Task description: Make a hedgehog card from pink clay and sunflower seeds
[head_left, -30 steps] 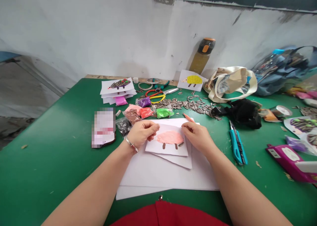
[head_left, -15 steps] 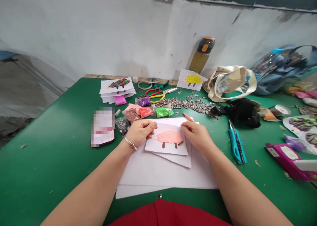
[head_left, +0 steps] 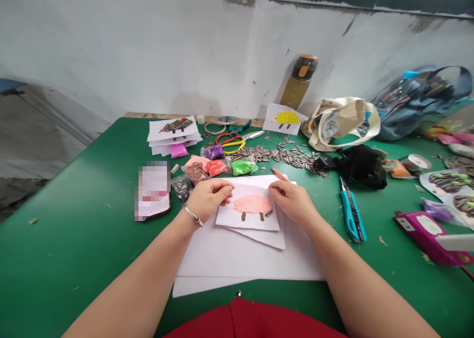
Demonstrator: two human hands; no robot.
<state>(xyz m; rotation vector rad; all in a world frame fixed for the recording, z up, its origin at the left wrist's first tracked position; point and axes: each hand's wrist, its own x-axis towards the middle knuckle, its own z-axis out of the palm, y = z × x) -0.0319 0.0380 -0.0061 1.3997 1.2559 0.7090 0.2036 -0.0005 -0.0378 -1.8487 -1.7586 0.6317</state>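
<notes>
- Pink clay shape (head_left: 252, 204) with brown legs, on white card (head_left: 247, 224)
- My left hand (head_left: 209, 199): fingers pinched on the card's upper left edge
- My right hand (head_left: 292, 202): fingers pinched on its upper right edge

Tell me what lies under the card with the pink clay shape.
The card sits on a skewed white sheet, itself on larger white sheets on the green table. Whatever lies directly beneath the card is covered.

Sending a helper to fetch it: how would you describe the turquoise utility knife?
On the green table, find the white paper sheets under the left hand and right hand. Right of them, past that hand, lies a turquoise utility knife, tip pointing away from the person. Unlike the red-and-yellow-handled scissors farther back, it is one slim straight body.
</notes>
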